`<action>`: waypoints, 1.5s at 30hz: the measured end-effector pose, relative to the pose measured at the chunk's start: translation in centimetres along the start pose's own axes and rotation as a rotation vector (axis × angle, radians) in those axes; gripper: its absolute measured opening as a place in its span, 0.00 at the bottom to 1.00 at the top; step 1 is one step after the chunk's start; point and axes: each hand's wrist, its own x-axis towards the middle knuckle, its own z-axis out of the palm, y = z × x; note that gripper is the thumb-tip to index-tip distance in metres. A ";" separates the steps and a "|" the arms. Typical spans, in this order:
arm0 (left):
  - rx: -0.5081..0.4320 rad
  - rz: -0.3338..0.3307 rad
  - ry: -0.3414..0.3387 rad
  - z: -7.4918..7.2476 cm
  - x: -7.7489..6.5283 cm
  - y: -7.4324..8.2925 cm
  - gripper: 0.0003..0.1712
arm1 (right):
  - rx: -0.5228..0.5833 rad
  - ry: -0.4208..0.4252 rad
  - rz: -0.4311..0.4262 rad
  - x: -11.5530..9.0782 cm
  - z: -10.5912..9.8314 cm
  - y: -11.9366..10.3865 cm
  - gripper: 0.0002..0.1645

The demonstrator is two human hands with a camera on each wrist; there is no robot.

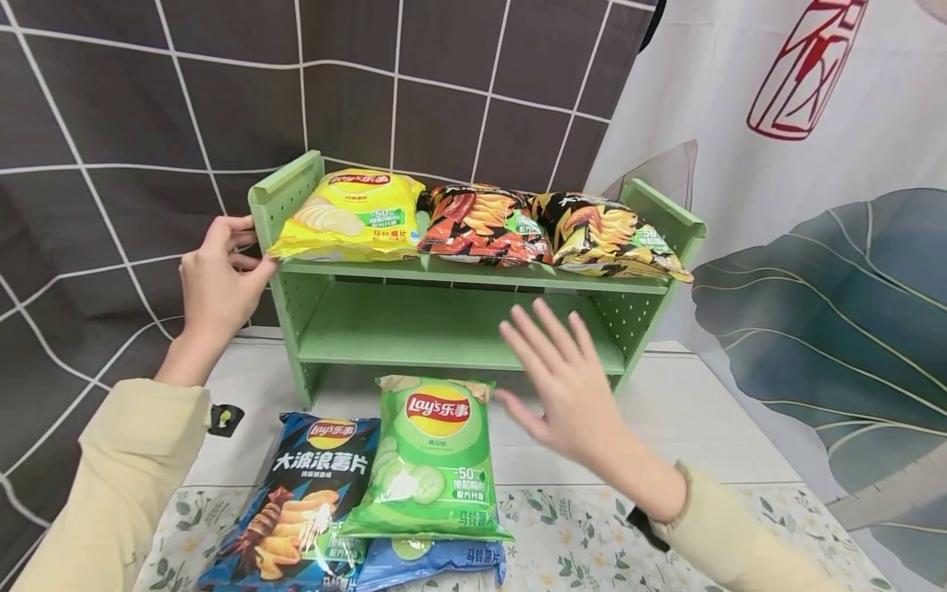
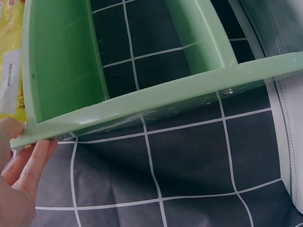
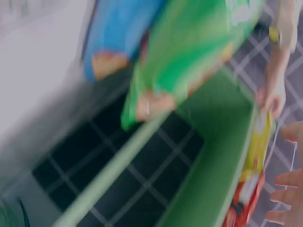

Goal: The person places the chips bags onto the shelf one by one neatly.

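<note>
A green two-tier shelf rack [image 1: 473, 329] stands on the table. My left hand [image 1: 224, 284] holds its left side panel [image 2: 118, 111], thumb at the front edge beside a yellow Lay's chip bag [image 1: 358, 215], fingers against the outer face. My right hand [image 1: 570, 386] is in front of the lower shelf with fingers spread, holding nothing. Near its thumb a green chip bag [image 1: 436, 460] lies on the table, overlapping a dark blue chip bag [image 1: 311, 493] and a lighter blue bag [image 1: 432, 561]. The right wrist view is blurred.
Beside the yellow bag on the top shelf are a red-and-black chip bag [image 1: 484, 226] and a black-and-yellow chip bag [image 1: 610, 234]. Behind the rack hangs a dark grid-patterned curtain [image 1: 451, 90]. A floral cloth [image 1: 577, 534] covers the table's front.
</note>
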 end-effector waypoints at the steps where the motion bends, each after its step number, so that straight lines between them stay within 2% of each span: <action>1: -0.001 0.002 0.000 0.0 0.0 0.0 0.22 | 0.015 -0.019 -0.015 -0.4 0.2 -0.8 0.41; 5: -0.007 0.009 0.002 0.0 0.0 0.0 0.22 | 0.061 -0.081 -0.070 -1.6 0.9 -3.3 0.38; 9: -0.007 0.009 0.002 0.0 0.0 0.0 0.22 | 0.105 -0.146 -0.090 -2.5 1.4 -4.9 0.37; 13: -0.007 0.005 0.002 0.0 0.0 0.0 0.22 | 0.125 -0.178 -0.102 -3.2 2.0 -5.8 0.36; 21: -0.010 0.002 0.002 0.0 -0.1 0.0 0.22 | 0.205 -0.167 -0.149 -4.0 2.6 -7.3 0.35; 27: -0.007 -0.001 0.006 0.1 0.0 0.0 0.22 | 0.269 -0.235 -0.139 -4.7 2.5 -8.4 0.35; 34: -0.003 -0.004 0.000 0.1 0.0 -0.1 0.22 | 0.211 -0.243 -0.182 -5.5 3.0 -9.3 0.39; 40: -0.004 0.001 0.003 0.1 -0.1 -0.1 0.22 | 0.120 -0.318 -0.209 -6.0 3.2 -9.8 0.45; 45: -0.003 0.002 0.010 0.1 -0.1 -0.1 0.22 | 0.110 -0.331 -0.236 -6.3 3.2 -9.9 0.49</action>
